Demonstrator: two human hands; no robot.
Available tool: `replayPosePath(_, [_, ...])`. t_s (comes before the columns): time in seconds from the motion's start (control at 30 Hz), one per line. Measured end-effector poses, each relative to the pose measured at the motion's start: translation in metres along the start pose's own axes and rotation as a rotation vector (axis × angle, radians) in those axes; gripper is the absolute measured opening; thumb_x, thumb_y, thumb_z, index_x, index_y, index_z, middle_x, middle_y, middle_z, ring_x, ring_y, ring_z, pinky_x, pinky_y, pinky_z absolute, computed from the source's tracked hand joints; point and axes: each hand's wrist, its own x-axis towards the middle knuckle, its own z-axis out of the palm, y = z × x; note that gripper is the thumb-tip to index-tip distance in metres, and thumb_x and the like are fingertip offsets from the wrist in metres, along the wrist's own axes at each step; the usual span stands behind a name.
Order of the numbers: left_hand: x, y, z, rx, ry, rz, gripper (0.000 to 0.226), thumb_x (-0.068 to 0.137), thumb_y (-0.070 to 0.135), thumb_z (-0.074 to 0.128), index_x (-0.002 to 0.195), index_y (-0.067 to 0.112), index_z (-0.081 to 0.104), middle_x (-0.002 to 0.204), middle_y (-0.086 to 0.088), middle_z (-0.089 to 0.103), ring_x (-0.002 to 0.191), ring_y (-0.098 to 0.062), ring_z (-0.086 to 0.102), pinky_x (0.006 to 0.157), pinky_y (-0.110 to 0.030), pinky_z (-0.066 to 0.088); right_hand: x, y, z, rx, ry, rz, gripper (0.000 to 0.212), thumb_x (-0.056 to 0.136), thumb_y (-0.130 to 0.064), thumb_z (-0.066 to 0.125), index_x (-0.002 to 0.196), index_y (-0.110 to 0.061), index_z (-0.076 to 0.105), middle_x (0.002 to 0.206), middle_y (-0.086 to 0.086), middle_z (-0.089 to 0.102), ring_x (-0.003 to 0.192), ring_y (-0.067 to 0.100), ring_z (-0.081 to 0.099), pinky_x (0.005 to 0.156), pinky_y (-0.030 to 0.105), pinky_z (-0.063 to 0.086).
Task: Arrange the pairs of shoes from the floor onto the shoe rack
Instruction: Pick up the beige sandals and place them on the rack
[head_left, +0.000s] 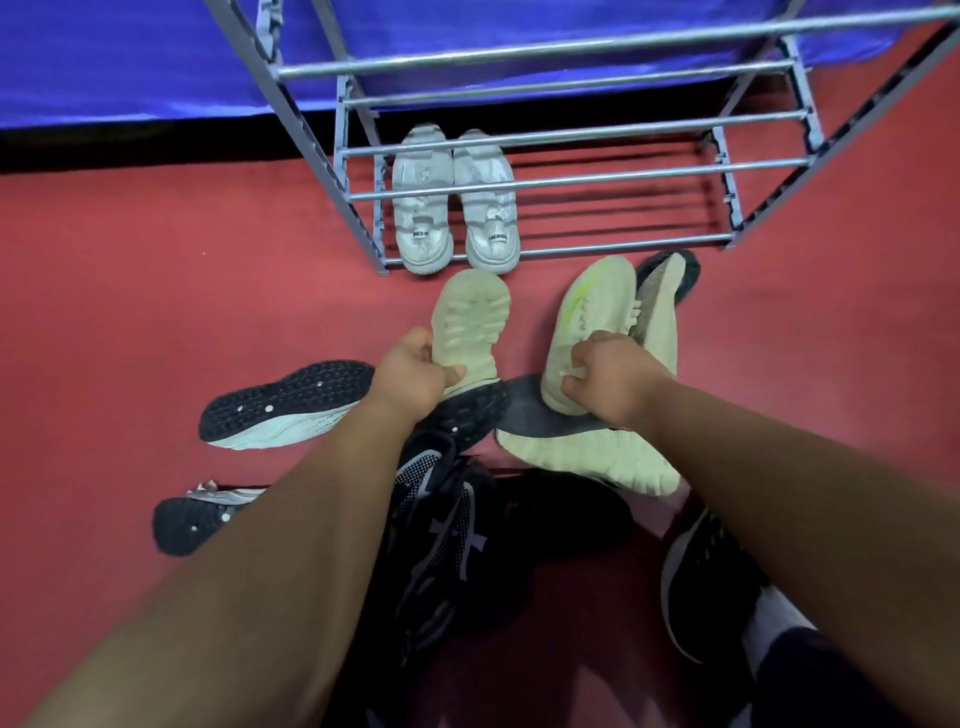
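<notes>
Hands are each gripping a pale shoe above the red floor (104, 312): left hand (410, 371) clamped on a sole-up shoe (470, 327), right hand (608, 382) on a green-striped shoe (587, 322). White pair (452, 200) is sitting on the rack's (571, 182) bottom shelf; dark shoes (280, 402) are lying scattered.

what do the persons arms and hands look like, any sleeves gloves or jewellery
Both arms are bare from the bottom edge of the view to the fingers: no sleeves show. The left hand and the right hand wear no gloves, and no rings, watch or wristband can be seen. There are no visible markings on either forearm.
</notes>
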Motion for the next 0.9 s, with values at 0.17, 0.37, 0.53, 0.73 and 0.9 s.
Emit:
replayPosePath(0.17, [-0.034,0.027,-0.013,0.168,0.074,0.376,0.065,0.081,-0.014,0.066,0.115,0.041,0.070,0.125,0.005,0.058,0.110,-0.015,0.061,0.092,-0.018,0.052,-0.031,0.000,-0.018,-0.064,0.048,0.062,0.034,0.095,-0.039,0.059,0.115,-0.014,0.068,0.115,0.011,0.055,0.114,0.035,0.054,0.085,0.036,0.046])
replayPosePath(0.37, [-0.073,-0.006,-0.014,0.417,0.049,0.262,0.065,0.088,-0.011,0.047,0.141,0.023,0.064,0.132,-0.006,0.064,0.118,-0.024,0.060,0.096,-0.026,0.045,-0.057,-0.005,-0.014,0.039,0.121,0.162,0.041,0.092,-0.038,0.058,0.128,-0.019,0.066,0.129,0.012,0.047,0.122,0.037,0.046,0.102,0.044,0.046])
replayPosePath(0.53, [-0.074,-0.038,0.015,0.473,-0.005,0.124,0.023,0.094,0.018,0.056,0.113,0.010,0.067,0.119,-0.011,0.064,0.102,-0.028,0.065,0.088,-0.035,0.050,-0.065,-0.004,0.006,-0.115,0.161,0.127,0.047,0.092,-0.055,0.052,0.115,-0.017,0.070,0.121,0.010,0.053,0.115,0.033,0.046,0.097,0.048,0.046])
replayPosePath(0.73, [-0.068,-0.033,0.044,0.567,0.048,0.083,0.072,0.081,0.050,0.081,0.130,0.009,0.047,0.129,-0.009,0.042,0.113,-0.027,0.053,0.101,-0.046,0.049,-0.055,-0.016,0.022,-0.295,0.208,0.137,0.054,0.089,-0.064,0.051,0.111,-0.021,0.075,0.121,0.006,0.057,0.115,0.033,0.045,0.094,0.045,0.040])
replayPosePath(0.9, [-0.059,-0.032,0.049,0.624,0.092,0.049,0.067,0.082,0.033,0.084,0.131,0.010,0.045,0.136,-0.012,0.042,0.121,-0.037,0.053,0.100,-0.048,0.049,-0.046,-0.015,0.029,-0.089,0.412,0.261,0.050,0.092,-0.058,0.054,0.113,-0.014,0.063,0.122,0.011,0.051,0.108,0.037,0.049,0.092,0.048,0.045])
